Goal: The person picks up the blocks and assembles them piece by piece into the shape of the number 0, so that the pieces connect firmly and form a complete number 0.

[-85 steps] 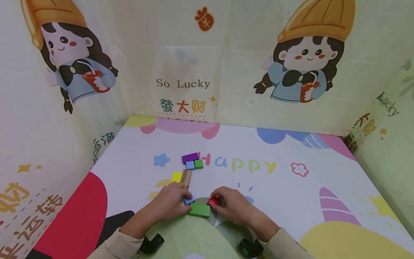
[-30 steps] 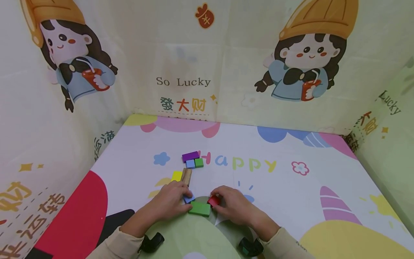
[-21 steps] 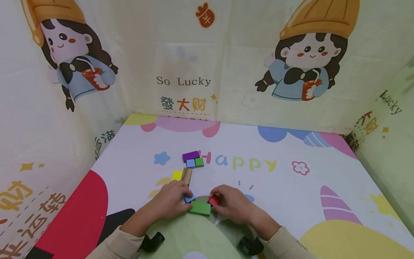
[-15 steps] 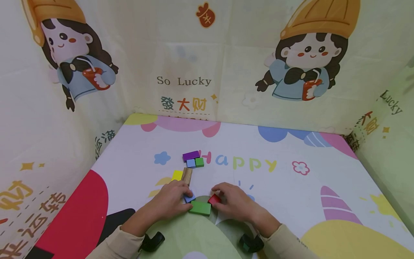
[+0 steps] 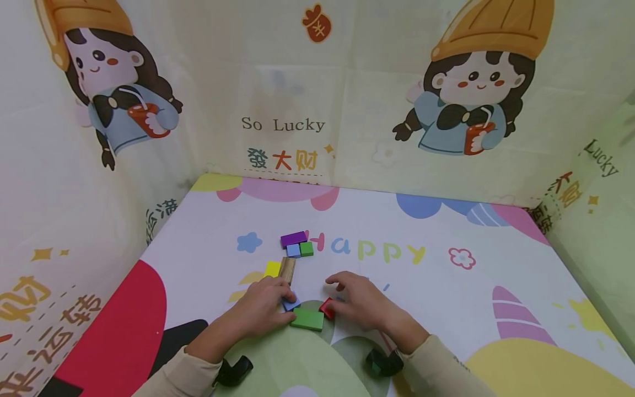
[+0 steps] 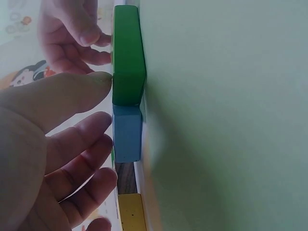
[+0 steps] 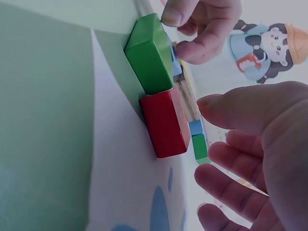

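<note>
My left hand (image 5: pixel 263 306) rests at the left of a green rectangular block (image 5: pixel 307 319), its thumb touching the green block's edge. Its fingertips lie at a blue block (image 5: pixel 291 302), which abuts the green one in the left wrist view. At the green block's other end sits a red block (image 7: pixel 166 124), set at an angle and meeting it. Spread fingers and a raised thumb show on my right hand (image 5: pixel 362 300), close beside the red block; the right wrist view shows a gap between them.
Beyond my left hand lie a yellow block (image 5: pixel 272 269) and a brown wooden block (image 5: pixel 287 269). Farther back are a purple block (image 5: pixel 294 239), a small blue block (image 5: pixel 294 250) and a small green block (image 5: pixel 306 249). Printed cloth walls (image 5: pixel 367 110) surround the patterned tabletop (image 5: pixel 426 298).
My right hand has let go of the red block, spreading its fingers and shifting slightly up and away. The red block stays by the green one. My left hand has kept its place.
</note>
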Motion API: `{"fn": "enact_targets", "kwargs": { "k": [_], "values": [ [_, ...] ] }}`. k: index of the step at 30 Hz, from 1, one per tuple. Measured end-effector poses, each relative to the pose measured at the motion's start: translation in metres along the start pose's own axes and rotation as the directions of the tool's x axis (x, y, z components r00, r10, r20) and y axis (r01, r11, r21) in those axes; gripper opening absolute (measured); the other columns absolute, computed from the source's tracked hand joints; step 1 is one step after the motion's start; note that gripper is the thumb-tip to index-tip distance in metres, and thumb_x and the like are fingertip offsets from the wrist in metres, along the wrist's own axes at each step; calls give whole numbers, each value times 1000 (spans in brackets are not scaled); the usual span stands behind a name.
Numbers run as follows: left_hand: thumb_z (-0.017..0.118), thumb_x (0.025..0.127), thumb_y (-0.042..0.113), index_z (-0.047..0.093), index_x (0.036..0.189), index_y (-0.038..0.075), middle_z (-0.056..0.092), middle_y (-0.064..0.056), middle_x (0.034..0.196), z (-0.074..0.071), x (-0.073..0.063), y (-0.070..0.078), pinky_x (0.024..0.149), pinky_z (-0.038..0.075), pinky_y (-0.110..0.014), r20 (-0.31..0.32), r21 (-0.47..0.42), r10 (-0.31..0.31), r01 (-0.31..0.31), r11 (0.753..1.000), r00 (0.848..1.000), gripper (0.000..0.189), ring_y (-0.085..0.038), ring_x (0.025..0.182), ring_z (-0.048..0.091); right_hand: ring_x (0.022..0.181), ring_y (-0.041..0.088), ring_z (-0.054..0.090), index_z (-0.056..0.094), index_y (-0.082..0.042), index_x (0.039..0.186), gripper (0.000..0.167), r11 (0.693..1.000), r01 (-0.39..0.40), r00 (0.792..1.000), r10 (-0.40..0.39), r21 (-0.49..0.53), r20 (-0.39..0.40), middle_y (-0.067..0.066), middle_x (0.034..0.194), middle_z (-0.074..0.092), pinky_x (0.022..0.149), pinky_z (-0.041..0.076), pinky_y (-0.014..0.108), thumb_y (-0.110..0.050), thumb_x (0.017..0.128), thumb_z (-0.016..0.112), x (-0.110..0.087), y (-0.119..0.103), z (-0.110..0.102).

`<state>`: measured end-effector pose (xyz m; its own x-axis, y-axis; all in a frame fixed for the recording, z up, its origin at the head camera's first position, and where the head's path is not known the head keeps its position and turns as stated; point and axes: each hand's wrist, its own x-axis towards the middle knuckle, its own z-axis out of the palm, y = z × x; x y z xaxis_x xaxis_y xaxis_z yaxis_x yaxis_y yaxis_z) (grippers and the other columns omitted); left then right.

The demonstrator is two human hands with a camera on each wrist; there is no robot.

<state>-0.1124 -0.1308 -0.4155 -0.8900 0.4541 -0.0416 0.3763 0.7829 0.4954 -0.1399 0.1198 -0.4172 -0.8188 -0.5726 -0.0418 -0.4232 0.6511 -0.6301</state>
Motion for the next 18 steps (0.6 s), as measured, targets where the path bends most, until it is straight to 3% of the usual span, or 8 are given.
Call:
{"fn": "enact_targets", "kwargs": {
  "k": [7, 18],
  "values": [
    [82, 83, 30, 76, 95, 18, 60, 6, 101, 0, -1, 2, 83, 35, -49, -4, 50, -42, 42, 998, 999, 19, -21, 104, 51, 105, 21, 62, 61, -6, 128, 41, 1000, -5, 1000, 5, 3, -2, 6, 124, 62, 88, 53, 43, -20, 91, 73, 1, -1, 0],
    [81, 83, 27, 76, 95, 17, 60, 5, 102, 1, 0, 0, 93, 37, -55, -1, 2, -23, 23, 1000, 1000, 17, -24, 110, 52, 104, 21, 61, 62, -6, 128, 41, 1000, -10, 1000, 10, 12, -2, 5, 123, 63, 88, 52, 42, -21, 91, 73, 1, 0, 2]
  ]
}}
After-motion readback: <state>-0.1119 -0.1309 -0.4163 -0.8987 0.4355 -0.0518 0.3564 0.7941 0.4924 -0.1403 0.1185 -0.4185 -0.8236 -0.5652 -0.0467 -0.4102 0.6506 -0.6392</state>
